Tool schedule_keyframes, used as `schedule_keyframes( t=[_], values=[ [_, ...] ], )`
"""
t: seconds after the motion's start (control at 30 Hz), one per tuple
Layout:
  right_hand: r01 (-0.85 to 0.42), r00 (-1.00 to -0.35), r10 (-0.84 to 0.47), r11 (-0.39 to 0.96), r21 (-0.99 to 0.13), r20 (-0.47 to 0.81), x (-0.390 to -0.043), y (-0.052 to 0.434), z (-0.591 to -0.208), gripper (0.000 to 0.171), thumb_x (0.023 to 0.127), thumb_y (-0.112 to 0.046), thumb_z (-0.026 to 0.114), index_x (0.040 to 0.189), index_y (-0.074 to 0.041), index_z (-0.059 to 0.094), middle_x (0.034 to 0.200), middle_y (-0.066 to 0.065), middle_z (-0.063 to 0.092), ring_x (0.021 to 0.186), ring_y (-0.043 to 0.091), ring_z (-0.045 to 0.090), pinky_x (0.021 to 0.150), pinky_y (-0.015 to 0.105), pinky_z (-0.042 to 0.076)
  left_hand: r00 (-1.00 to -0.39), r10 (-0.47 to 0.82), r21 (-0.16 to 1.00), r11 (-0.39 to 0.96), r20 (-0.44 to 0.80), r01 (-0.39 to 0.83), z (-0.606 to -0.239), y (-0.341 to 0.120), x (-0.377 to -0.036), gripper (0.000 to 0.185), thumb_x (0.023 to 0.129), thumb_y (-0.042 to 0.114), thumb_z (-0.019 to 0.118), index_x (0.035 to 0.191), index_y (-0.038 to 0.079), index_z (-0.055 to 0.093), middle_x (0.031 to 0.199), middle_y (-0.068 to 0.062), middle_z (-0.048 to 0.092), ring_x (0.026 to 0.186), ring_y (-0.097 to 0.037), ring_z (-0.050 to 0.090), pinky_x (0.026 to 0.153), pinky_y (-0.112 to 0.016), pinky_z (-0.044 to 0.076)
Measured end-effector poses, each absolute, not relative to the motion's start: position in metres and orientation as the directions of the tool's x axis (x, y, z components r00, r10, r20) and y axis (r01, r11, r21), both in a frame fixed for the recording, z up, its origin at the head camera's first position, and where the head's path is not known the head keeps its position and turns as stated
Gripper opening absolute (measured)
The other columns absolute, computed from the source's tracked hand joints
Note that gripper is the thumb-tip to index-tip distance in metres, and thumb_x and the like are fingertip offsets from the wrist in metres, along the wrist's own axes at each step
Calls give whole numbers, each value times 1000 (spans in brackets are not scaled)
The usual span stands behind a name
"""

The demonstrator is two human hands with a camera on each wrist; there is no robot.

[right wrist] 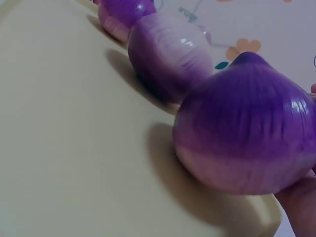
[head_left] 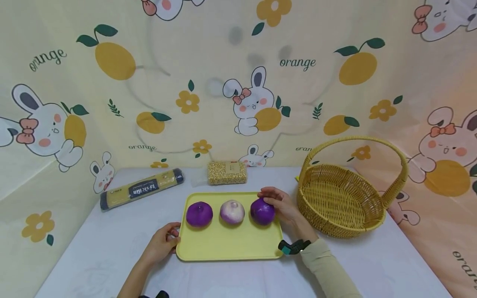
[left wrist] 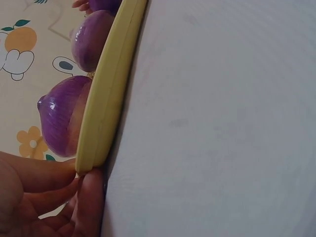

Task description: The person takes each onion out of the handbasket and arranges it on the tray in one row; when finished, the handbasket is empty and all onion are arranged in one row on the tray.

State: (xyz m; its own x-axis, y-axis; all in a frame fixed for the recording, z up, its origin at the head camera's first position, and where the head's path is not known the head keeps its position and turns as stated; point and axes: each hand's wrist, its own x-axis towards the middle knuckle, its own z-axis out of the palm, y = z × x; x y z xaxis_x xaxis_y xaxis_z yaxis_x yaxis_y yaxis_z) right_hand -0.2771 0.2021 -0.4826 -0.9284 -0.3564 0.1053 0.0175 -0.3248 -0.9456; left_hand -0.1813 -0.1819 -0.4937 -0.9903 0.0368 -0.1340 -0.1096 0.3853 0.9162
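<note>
On the tray: three onions in a row, I'm working the rightmost.
Right onion (head_left: 262,211): sits at the tray's right edge, base down, tip up.
Right hand (head_left: 281,203): my fingers curl round the right onion from its right side, grasping it; it has not left the tray.
Left hand (head_left: 162,243): pinching the left rim of the tray (head_left: 227,244), thumb on top, steadying it.
Other onions: pale middle one (head_left: 232,211) and purple left one (head_left: 199,214), near each other but apart.
Handling: I judge it firm, round, moderately light; glossy skin looks slippery and it could roll.
Grip point: wrap across the widest part, fingers on opposite sides, not the tip.
Nearby: wicker basket (head_left: 340,198) just right of the tray; dark packet (head_left: 141,188) and grain bag (head_left: 227,172) behind.
</note>
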Motion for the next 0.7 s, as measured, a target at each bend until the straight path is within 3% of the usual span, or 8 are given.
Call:
schedule_keyframes(
  t=[0.37, 0.47, 0.7],
  values=[
    [-35, -917, -369, -300, -953, 149, -281, 208, -489, 28, 89, 8, 53, 113, -3, 59, 105, 4, 66, 103, 15, 61, 91, 24, 48, -990, 38, 920, 377, -134, -110, -493, -181, -181, 41, 82, -10, 56, 123, -7, 51, 89, -11, 51, 64, -15, 49, 50, -25, 50],
    [-58, -924, -351, -267, -962, 153, -281, 208, -488, 27, 87, 6, 55, 114, 1, 57, 104, 4, 66, 102, 14, 61, 92, 24, 47, -990, 35, 917, 381, -140, -116, -493, -181, -181, 41, 82, -10, 56, 123, -6, 51, 89, -11, 51, 64, -15, 49, 50, -25, 51],
    [-116, -931, -350, 22, -993, 101, -278, 209, -483, 45, 84, -3, 65, 124, 9, 49, 121, 22, 56, 112, 23, 55, 92, 22, 45, -990, 37, 917, 383, -135, -110, -492, -181, -181, 41, 82, -10, 56, 123, -7, 51, 89, -11, 51, 64, -15, 48, 49, -25, 50]
  ],
)
